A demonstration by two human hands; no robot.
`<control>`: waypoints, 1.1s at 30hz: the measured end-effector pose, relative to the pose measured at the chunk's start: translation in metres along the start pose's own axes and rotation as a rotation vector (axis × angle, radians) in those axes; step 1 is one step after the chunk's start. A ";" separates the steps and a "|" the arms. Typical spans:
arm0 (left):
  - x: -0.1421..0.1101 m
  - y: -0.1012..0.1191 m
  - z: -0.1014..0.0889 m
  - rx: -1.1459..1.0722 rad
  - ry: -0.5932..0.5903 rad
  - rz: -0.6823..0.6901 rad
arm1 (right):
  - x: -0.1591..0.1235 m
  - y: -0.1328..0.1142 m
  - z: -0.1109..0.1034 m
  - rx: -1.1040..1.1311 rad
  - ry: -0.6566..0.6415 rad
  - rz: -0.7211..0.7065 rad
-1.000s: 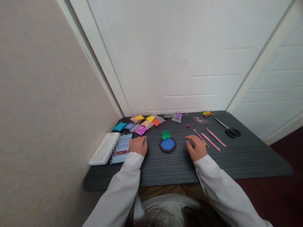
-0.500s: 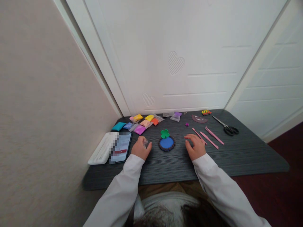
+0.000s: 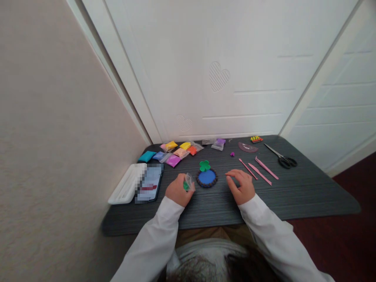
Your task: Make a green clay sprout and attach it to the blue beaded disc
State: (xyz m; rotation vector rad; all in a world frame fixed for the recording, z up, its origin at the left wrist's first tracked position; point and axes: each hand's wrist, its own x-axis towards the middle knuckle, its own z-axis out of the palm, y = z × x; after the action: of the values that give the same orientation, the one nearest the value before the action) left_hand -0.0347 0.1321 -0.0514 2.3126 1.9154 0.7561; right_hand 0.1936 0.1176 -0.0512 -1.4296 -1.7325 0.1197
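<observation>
My left hand (image 3: 178,190) is closed around a small clear plastic bag (image 3: 189,181) with green clay inside, just above the table left of the blue disc. The blue disc (image 3: 206,177) has a dark braided rim and lies flat in the middle. A green four-lobed clover shape (image 3: 205,165) rests at its upper edge. To the right of the disc, my right hand (image 3: 241,187) is half curled, with a narrow gap between thumb and forefinger; I see nothing in it. Three pink modelling tools (image 3: 260,173) lie beyond that hand.
Colourful clay packets (image 3: 173,160) line the back left. A phone (image 3: 150,183) and a white tray (image 3: 127,188) are at the left. Scissors (image 3: 283,159), a clear pink curved piece (image 3: 247,147), a small purple lump (image 3: 232,154) and a yellow-red piece (image 3: 256,139) sit right.
My left hand has shifted slightly right and turned, bringing the bag and its green clay into clearer view. My right hand has moved slightly left and its thumb and forefinger are closer together.
</observation>
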 end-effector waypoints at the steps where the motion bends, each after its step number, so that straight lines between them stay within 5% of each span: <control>1: -0.004 0.006 0.002 -0.010 -0.017 0.058 | -0.003 -0.007 -0.001 0.043 -0.035 -0.042; 7: -0.017 0.029 0.014 -0.103 -0.086 0.270 | -0.018 -0.042 0.005 0.245 -0.204 -0.195; 20: -0.019 0.028 0.013 -0.392 -0.076 0.299 | -0.017 -0.036 0.015 0.409 -0.206 -0.004; 26: -0.019 0.025 0.006 -1.237 -0.376 -0.098 | -0.017 -0.023 0.016 0.545 -0.166 0.061; 29: -0.019 0.027 0.005 -1.323 -0.523 -0.231 | -0.019 -0.022 0.017 0.603 -0.185 0.064; 33: -0.019 0.030 0.007 -1.286 -0.511 -0.277 | -0.021 -0.025 0.015 0.637 -0.197 0.049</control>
State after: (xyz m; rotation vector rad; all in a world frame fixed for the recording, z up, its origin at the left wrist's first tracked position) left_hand -0.0072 0.1096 -0.0537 1.2193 0.9513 0.8526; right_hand 0.1639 0.0978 -0.0577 -1.0047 -1.6055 0.7877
